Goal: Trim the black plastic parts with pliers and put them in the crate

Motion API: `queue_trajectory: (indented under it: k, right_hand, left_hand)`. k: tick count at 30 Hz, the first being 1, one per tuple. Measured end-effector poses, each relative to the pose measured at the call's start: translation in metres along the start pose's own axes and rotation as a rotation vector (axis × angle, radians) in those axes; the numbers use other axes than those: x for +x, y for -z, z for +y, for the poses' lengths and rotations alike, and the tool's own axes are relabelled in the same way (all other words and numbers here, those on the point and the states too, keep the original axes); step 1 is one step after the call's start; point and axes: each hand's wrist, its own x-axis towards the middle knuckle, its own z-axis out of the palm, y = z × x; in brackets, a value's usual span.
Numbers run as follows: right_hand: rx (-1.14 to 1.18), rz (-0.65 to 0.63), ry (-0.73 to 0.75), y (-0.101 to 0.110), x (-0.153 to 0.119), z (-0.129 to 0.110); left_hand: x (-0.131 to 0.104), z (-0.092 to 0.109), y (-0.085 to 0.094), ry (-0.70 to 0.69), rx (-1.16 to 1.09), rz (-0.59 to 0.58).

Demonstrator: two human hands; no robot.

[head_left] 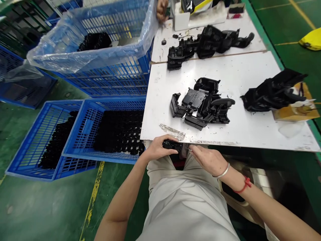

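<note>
At the front edge of the white table (240, 134), my left hand (159, 147) grips a small black plastic part (172, 145) between thumb and fingers. My right hand (207, 159) is closed just right of it, pinching a thin metallic tool (188, 149) whose tip points toward the part. The kind of tool is too small to tell. Beyond my hands lies a loose pile of black plastic parts (200, 103) on the table.
More black parts (208, 43) lie farther back, with another stack (271, 90) beside a yellow box (294, 112) at right. Blue crates (87, 125) with black parts stand left, below a plastic-lined crate (112, 80). Another person's hand (162, 10) shows at the top.
</note>
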Motion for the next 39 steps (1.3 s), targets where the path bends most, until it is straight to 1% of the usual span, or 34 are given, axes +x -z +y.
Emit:
queue_trajectory:
  k: [4, 8, 13, 20, 28, 32, 39]
  right_hand:
    - [-0.085, -0.014, 0.021, -0.001, 0.007, 0.000]
    - [-0.088, -0.034, 0.041, -0.002, 0.011, -0.002]
    - [-0.122, -0.023, 0.055, -0.003, 0.013, -0.003]
    - [-0.145, -0.035, 0.065, -0.001, 0.014, -0.002]
    - [-0.135, -0.101, 0.058, 0.000, 0.013, -0.002]
    - [-0.134, -0.168, 0.034, -0.001, 0.013, -0.003]
    - [-0.132, -0.380, -0.046, 0.006, 0.023, -0.012]
  left_hand:
    - [0.001, -0.001, 0.000, -0.015, -0.020, -0.007]
    - [0.001, 0.000, 0.000, 0.000, -0.033, -0.008]
    - [0.001, 0.001, 0.000, 0.029, -0.034, -0.005]
    - [0.001, 0.000, -0.001, 0.068, -0.058, 0.013]
    - [0.001, 0.001, -0.001, 0.058, -0.069, 0.028]
    - [0.002, 0.002, -0.002, 0.057, -0.073, 0.032]
    - [0.002, 0.001, 0.000, 0.093, -0.070, 0.024]
